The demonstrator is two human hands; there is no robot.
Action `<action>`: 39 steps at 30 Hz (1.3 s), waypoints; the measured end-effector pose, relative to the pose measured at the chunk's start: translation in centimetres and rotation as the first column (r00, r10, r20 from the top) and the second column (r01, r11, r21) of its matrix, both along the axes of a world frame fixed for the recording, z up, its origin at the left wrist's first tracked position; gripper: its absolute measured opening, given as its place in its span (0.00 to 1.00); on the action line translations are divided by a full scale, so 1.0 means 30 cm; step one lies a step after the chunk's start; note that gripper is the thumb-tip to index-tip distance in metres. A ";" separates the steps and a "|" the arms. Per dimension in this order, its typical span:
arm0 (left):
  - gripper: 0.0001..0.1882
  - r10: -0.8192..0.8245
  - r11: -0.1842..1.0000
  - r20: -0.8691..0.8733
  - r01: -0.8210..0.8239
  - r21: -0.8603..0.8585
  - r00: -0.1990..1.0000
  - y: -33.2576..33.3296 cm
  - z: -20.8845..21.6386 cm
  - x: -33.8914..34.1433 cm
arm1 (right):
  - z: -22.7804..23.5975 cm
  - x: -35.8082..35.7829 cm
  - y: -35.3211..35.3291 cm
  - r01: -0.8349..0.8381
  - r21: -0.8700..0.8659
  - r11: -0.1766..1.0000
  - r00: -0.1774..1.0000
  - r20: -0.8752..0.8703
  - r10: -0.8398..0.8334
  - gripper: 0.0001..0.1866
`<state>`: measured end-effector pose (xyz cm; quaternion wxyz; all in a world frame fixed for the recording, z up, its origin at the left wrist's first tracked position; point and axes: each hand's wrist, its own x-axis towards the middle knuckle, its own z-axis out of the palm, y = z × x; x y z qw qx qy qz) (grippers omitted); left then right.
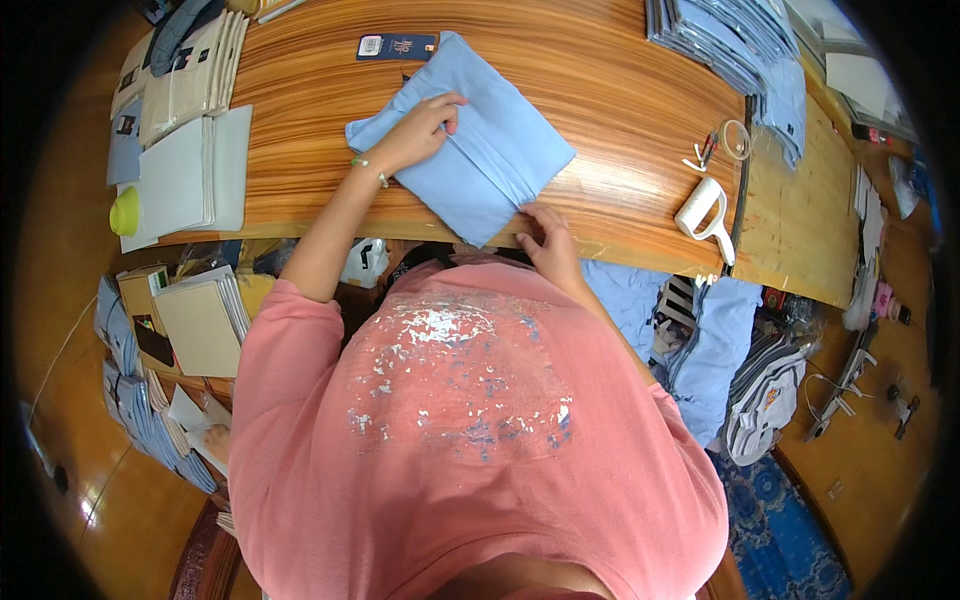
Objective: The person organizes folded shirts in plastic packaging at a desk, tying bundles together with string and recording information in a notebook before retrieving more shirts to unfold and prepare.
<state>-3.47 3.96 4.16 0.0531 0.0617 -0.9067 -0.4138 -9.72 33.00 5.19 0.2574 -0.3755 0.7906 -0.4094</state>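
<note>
A folded light-blue garment point(505, 130) lies turned cornerwise on the wooden table, a crease running down its middle. On top of it rests my left hand point(425, 128), fingers loosely bent against the cloth and apart, gripping nothing I can see. My right hand point(548, 235) is at the garment's lower right edge by the table's front. Its fingertips touch the cloth there, while the thumb stands apart from them. Just beyond the garment's far left side lies a dark navy hang tag point(397, 47) with a white label.
A white tape-gun-like roller point(705, 215), a tape ring point(735, 140) and a small cutter-like tool point(708, 150) lie at the right. Blue garments point(730, 40) are stacked far right; packaged garments point(195, 85) and white boards point(180, 180) stand left. More blue cloth point(710, 350) sits below the table.
</note>
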 end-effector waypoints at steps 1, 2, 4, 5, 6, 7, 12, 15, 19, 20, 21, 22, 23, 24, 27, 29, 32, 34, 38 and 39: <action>0.04 -0.002 1.000 0.021 0.003 -0.013 1.000 -0.002 0.001 0.001 | 0.008 0.009 -0.005 0.009 0.003 1.000 0.987 0.159 -0.009 0.21; 0.03 -0.004 1.000 0.042 0.005 -0.027 0.999 -0.003 0.001 0.001 | 0.020 0.014 -0.009 0.016 0.006 1.000 0.949 0.314 -0.018 0.22; 0.03 -0.007 1.000 0.082 0.007 -0.009 0.997 -0.001 0.006 0.004 | 0.071 -0.008 -0.010 0.074 0.037 0.997 0.640 0.765 -0.076 0.22; 0.03 -0.007 1.000 0.101 0.007 0.000 0.995 -0.003 0.011 0.005 | 0.084 -0.014 -0.010 0.094 0.060 0.994 0.404 0.910 -0.093 0.22; 0.03 -0.021 1.000 0.112 0.019 0.019 0.994 -0.008 0.011 0.006 | 0.055 -0.003 -0.002 0.087 0.035 0.996 0.514 0.855 -0.075 0.22; 0.03 -0.037 0.999 0.119 0.032 0.039 0.992 -0.015 0.015 0.004 | 0.024 0.011 0.002 0.079 0.013 0.997 0.618 0.784 -0.059 0.21; 0.02 -0.174 0.979 0.154 0.155 0.132 0.973 -0.053 0.042 0.016 | -0.032 0.032 -0.014 -0.031 0.079 0.996 0.986 0.169 0.017 0.15; 0.04 -0.212 0.968 0.186 0.180 0.175 0.959 -0.081 0.048 0.020 | -0.035 0.000 -0.054 -0.049 0.065 0.997 0.951 -0.301 0.066 0.08; 0.04 -0.106 0.925 0.349 0.222 -0.309 0.931 -0.056 0.126 0.024 | -0.030 -0.020 -0.055 -0.154 -0.045 0.987 0.877 -0.467 0.115 0.04; 0.04 -0.036 0.819 0.378 0.244 -0.519 0.925 -0.022 0.146 0.026 | -0.028 -0.018 -0.045 -0.196 -0.066 0.978 0.863 -0.485 0.140 0.04; 0.03 -0.026 0.858 0.243 0.146 -0.493 0.970 0.019 0.145 0.023 | -0.049 -0.024 -0.032 -0.111 -0.110 0.988 0.913 -0.404 0.057 0.04; 0.03 -0.002 0.892 0.102 0.048 -0.450 0.995 0.075 0.130 0.021 | -0.084 -0.031 -0.014 -0.025 -0.147 0.989 0.948 -0.318 -0.023 0.05; 0.04 0.034 0.919 -0.035 -0.045 -0.392 0.999 0.138 0.111 0.025 | -0.108 -0.036 -0.008 0.061 -0.175 0.983 0.969 -0.224 -0.100 0.05; 0.10 0.061 0.941 -0.053 -0.075 -0.330 0.997 0.217 0.086 0.033 | -0.104 -0.044 -0.019 0.103 -0.158 0.982 0.968 -0.213 -0.135 0.06; 0.27 0.197 0.914 -0.035 -0.197 -0.354 0.980 0.405 0.023 0.064 | -0.060 -0.075 -0.071 0.187 -0.131 0.974 0.966 -0.154 -0.207 0.07; 0.41 0.222 0.871 0.006 -0.196 -0.450 0.975 0.431 -0.020 0.074 | -0.079 -0.081 -0.086 0.200 -0.112 0.973 0.966 -0.143 -0.215 0.06; 0.40 0.217 0.878 -0.018 -0.203 -0.434 0.976 0.430 -0.049 0.078 | -0.089 -0.100 -0.102 0.162 -0.079 0.984 0.969 -0.175 -0.174 0.05; 0.40 0.208 0.884 -0.009 -0.192 -0.427 0.978 0.427 -0.051 0.079 | -0.091 -0.102 -0.108 0.226 -0.094 0.970 0.969 -0.085 -0.234 0.05; 0.40 0.215 0.880 -0.039 -0.210 -0.426 0.976 0.426 -0.055 0.084 | -0.086 -0.087 -0.105 0.260 -0.080 0.962 0.964 -0.043 -0.264 0.05; 0.40 0.216 0.879 -0.039 -0.212 -0.428 0.976 0.426 -0.055 0.083 | -0.083 -0.088 -0.103 0.193 -0.053 0.980 0.972 -0.130 -0.198 0.05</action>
